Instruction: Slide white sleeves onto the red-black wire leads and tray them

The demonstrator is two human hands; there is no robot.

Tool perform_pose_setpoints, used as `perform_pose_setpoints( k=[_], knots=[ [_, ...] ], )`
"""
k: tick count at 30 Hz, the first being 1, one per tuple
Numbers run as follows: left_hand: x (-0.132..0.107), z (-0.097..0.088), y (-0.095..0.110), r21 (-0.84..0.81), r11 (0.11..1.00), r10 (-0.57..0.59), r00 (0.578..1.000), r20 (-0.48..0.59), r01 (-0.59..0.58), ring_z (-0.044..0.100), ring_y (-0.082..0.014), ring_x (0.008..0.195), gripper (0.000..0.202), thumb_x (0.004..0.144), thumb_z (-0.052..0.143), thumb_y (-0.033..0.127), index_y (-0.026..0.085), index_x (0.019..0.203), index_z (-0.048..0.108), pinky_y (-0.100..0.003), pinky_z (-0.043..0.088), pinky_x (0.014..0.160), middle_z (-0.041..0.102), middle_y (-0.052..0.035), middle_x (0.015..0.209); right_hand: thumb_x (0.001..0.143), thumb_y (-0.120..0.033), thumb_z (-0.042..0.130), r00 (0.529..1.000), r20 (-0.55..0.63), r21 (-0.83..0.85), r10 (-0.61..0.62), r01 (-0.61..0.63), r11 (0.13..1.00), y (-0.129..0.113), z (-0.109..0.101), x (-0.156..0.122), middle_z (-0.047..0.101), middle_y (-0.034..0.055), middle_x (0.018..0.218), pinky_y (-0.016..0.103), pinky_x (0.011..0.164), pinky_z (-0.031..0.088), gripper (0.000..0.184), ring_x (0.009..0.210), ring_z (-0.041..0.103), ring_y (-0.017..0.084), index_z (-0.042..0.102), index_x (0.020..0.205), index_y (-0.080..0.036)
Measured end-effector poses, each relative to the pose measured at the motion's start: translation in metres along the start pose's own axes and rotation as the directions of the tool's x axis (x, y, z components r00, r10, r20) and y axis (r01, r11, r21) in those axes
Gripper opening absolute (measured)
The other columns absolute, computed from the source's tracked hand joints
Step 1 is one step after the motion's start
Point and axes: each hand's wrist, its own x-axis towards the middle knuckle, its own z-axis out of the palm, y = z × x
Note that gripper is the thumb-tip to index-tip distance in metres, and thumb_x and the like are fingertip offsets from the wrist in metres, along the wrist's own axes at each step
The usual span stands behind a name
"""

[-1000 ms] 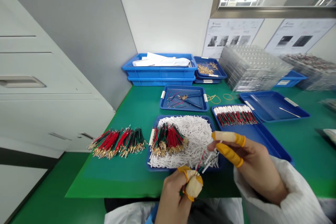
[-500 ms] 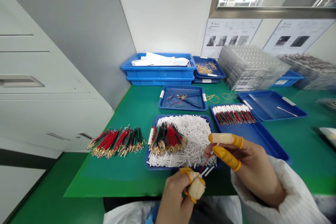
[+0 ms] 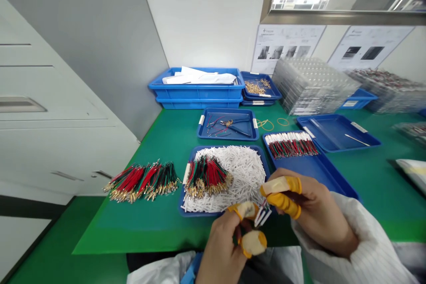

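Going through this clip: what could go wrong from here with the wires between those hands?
The white-tipped wires between the left hand and right hand sit right by the blue tray, so a slip could drop them into the heap of white sleeves. The yellow finger cots might also dull the feel of such thin pieces.
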Motion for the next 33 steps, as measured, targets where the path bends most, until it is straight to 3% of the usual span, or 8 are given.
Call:
perform_pose_setpoints(
  k=[3, 6, 11, 14, 18, 24, 29, 33],
  knots=[
    [0.002, -0.006, 0.006, -0.005, 1.0, 0.011, 1.0, -0.012, -0.011, 0.054, -0.0192, 0.067, 0.027, 0.064, 0.063, 0.014, 0.016, 0.09, 0.054, -0.031, 0.046, 0.062, 0.062, -0.0059, 0.082, 0.075, -0.01, 0.058, 0.999, 0.006, -0.099, -0.052, 0.053, 0.994, -0.005, -0.004, 0.0, 0.057, -0.0001, 0.068, 0.021, 0.052, 0.043, 0.011, 0.059, 0.054, 0.01, 0.062, 0.074, -0.02],
    [0.005, -0.007, 0.016, 0.083, 0.982, 0.176, 0.978, -0.115, -0.167, 0.053, -0.0246, 0.091, 0.038, 0.068, 0.062, 0.018, 0.016, 0.105, 0.052, -0.039, 0.044, 0.079, 0.057, -0.0113, 0.103, 0.075, -0.007, 0.056, 0.992, 0.042, -0.151, -0.116, 0.121, 0.981, -0.009, -0.002, -0.001, 0.057, 0.0008, 0.072, 0.021, 0.052, 0.044, 0.018, 0.062, 0.056, 0.011, 0.063, 0.081, -0.023],
    [0.007, 0.0, 0.029, 0.204, 0.892, 0.442, 0.871, -0.216, -0.403, 0.052, -0.0223, 0.09, 0.021, 0.072, 0.046, 0.003, 0.015, 0.082, 0.06, -0.036, 0.045, 0.076, 0.058, -0.0095, 0.089, 0.072, 0.001, 0.052, 0.979, -0.052, -0.197, -0.197, 0.184, 0.963, -0.013, 0.0, -0.009, 0.058, -0.0013, 0.074, 0.022, 0.053, 0.044, 0.037, 0.063, 0.056, 0.011, 0.06, 0.091, -0.03],
    [0.006, 0.001, 0.026, 0.249, 0.875, 0.467, 0.861, -0.201, -0.416, 0.05, -0.0226, 0.092, 0.025, 0.071, 0.045, 0.001, 0.016, 0.086, 0.058, -0.038, 0.044, 0.078, 0.058, -0.0081, 0.091, 0.072, 0.0, 0.054, 0.974, -0.124, -0.184, -0.188, 0.163, 0.969, -0.012, -0.004, -0.012, 0.057, -0.0019, 0.072, 0.022, 0.05, 0.044, 0.036, 0.061, 0.055, 0.011, 0.06, 0.092, -0.03],
    [0.004, -0.001, 0.018, 0.337, 0.858, 0.457, 0.876, -0.154, -0.388, 0.047, -0.0259, 0.095, 0.03, 0.072, 0.054, 0.013, 0.016, 0.102, 0.053, -0.043, 0.043, 0.079, 0.055, -0.0102, 0.1, 0.074, -0.005, 0.055, 0.981, -0.147, -0.149, -0.124, 0.102, 0.984, -0.011, -0.008, -0.011, 0.056, -0.0015, 0.07, 0.022, 0.045, 0.043, 0.03, 0.054, 0.053, 0.01, 0.06, 0.091, -0.029],
    [0.002, -0.003, 0.018, 0.502, 0.768, 0.558, 0.801, -0.218, -0.398, 0.053, -0.0209, 0.087, 0.031, 0.071, 0.042, -0.001, 0.019, 0.087, 0.059, -0.042, 0.039, 0.082, 0.063, -0.0047, 0.085, 0.076, -0.006, 0.053, 0.979, -0.196, -0.1, -0.061, 0.041, 0.994, -0.012, -0.003, -0.008, 0.054, -0.0021, 0.065, 0.019, 0.039, 0.043, 0.025, 0.045, 0.051, 0.008, 0.062, 0.087, -0.028],
    [0.004, -0.006, 0.024, 0.53, 0.729, 0.608, 0.766, -0.209, -0.434, 0.057, -0.0203, 0.078, 0.025, 0.064, 0.041, 0.001, 0.018, 0.07, 0.058, -0.04, 0.039, 0.075, 0.065, -0.0036, 0.076, 0.073, -0.015, 0.062, 0.97, -0.206, 0.207, 0.126, -0.082, 0.975, -0.004, 0.0, -0.012, 0.054, -0.004, 0.062, 0.016, 0.039, 0.045, 0.016, 0.043, 0.052, 0.006, 0.063, 0.084, -0.027],
    [0.003, -0.006, 0.024, 0.486, 0.74, 0.609, 0.77, -0.191, -0.465, 0.059, -0.0193, 0.077, 0.02, 0.061, 0.041, 0.004, 0.018, 0.063, 0.055, -0.039, 0.036, 0.073, 0.067, -0.0023, 0.077, 0.069, -0.03, 0.067, 0.953, -0.088, 0.529, 0.29, -0.202, 0.824, 0.009, 0.004, -0.016, 0.057, -0.0022, 0.069, 0.019, 0.044, 0.048, 0.021, 0.047, 0.054, 0.007, 0.061, 0.088, -0.024]
  ],
)
